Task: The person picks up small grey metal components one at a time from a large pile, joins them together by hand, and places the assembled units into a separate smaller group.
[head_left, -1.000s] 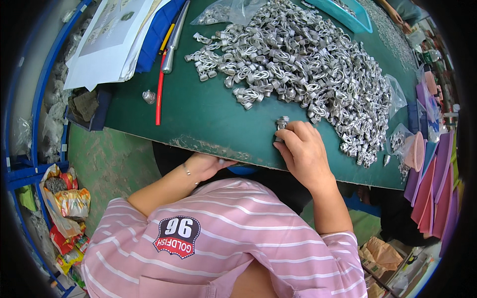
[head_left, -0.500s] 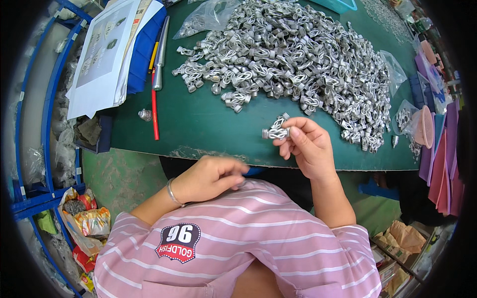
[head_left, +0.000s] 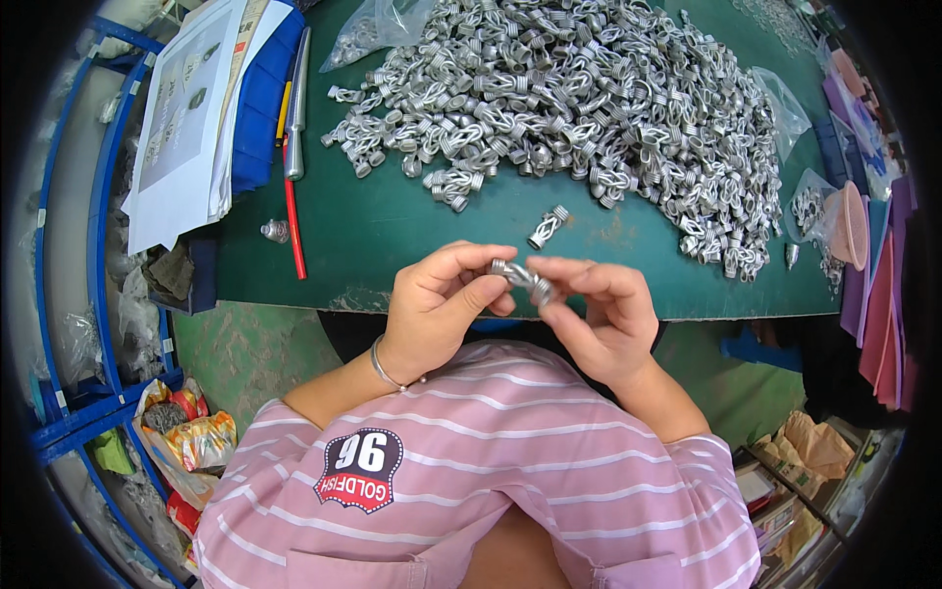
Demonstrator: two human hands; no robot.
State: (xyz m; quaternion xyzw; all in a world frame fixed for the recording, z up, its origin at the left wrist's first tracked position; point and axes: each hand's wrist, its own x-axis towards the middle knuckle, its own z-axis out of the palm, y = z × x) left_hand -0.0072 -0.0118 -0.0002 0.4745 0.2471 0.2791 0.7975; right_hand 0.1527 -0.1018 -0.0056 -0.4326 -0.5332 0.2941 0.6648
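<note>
Just over the table's near edge, a silvery twisted metal connector (head_left: 520, 280) with ribbed ends is held between my two hands. My left hand (head_left: 442, 299) pinches its left end with thumb and fingers. At its right end, the thumb and index finger of my right hand (head_left: 613, 314) close around the ribbed collar; the contact is partly hidden. A second connector (head_left: 549, 227) of the same sort lies alone on the green tabletop, beyond my fingers. Behind it spreads a big heap of such connectors (head_left: 579, 108).
On the left are a blue bin (head_left: 257, 108) with papers, a red pen (head_left: 294, 226), a metal tool (head_left: 298, 108) and a small capped metal part (head_left: 276, 231). Plastic bags (head_left: 780, 113) flank the heap. A pink basket (head_left: 846, 226) stands at the right edge. Blue shelving (head_left: 103, 206) rises at far left.
My left hand has come up and taken hold of a connector with my right. One connector from my right hand now lies on the table. The view has shifted slightly.
</note>
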